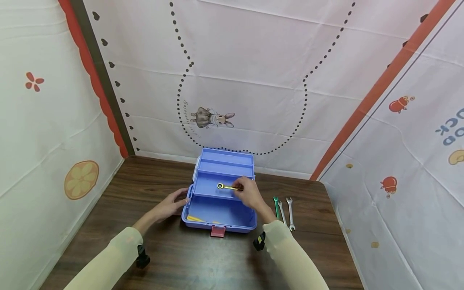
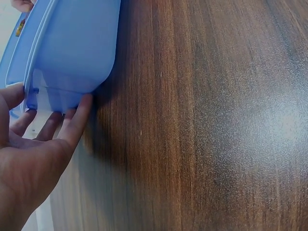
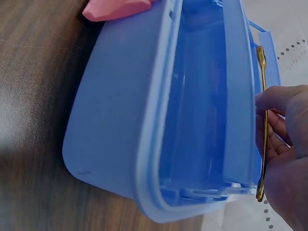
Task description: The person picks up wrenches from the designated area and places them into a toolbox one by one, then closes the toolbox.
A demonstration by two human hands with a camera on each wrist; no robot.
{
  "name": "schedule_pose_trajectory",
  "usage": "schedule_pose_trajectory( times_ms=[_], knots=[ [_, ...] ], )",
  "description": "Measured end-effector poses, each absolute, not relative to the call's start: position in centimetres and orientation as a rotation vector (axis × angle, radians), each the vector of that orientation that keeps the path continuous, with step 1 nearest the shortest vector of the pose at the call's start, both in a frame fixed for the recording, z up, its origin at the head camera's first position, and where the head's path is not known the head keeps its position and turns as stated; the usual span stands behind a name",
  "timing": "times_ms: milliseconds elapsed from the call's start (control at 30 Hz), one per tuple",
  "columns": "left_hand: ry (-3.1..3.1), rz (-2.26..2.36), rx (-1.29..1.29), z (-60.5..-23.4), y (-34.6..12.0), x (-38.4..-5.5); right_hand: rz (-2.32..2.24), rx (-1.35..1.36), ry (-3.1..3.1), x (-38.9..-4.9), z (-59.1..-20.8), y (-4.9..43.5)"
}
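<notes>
A blue toolbox (image 1: 219, 228) sits on the table with its stepped trays raised. My right hand (image 1: 250, 195) pinches a gold ratcheting wrench (image 1: 226, 187) over the lower tray (image 1: 204, 185). In the right wrist view the gold wrench (image 3: 264, 120) runs lengthwise beside the tray's edge, with fingers and thumb about its middle. My left hand (image 1: 168, 207) holds the toolbox's left end. In the left wrist view its thumb (image 2: 13, 96) is at the rim and the fingertips touch the side wall. Yellow items (image 1: 194, 218) lie in the bottom compartment, partly hidden by the front wall.
To the right of the toolbox lie a green wrench (image 1: 276, 205) and two silver wrenches (image 1: 290, 213). A pink latch (image 1: 218, 231) hangs at the box's front. Printed cloth walls (image 1: 246, 100) enclose the brown wooden table (image 1: 174, 257) at the back and sides.
</notes>
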State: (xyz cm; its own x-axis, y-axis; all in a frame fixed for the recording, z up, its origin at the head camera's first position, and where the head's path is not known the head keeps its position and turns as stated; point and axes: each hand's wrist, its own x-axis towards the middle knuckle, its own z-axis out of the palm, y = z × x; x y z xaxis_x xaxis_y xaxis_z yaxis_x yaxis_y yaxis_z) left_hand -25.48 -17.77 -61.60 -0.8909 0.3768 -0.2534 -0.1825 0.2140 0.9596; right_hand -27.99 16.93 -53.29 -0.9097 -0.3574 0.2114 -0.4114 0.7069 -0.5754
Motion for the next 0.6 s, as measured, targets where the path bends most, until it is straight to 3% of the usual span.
schedule_pose_trajectory(
  times_ms=[600],
  knots=[
    [2.074,1.727,0.168,-61.5,-17.5,-25.3,1.058,0.612,-2.845,-28.5,-54.7,14.9]
  ],
)
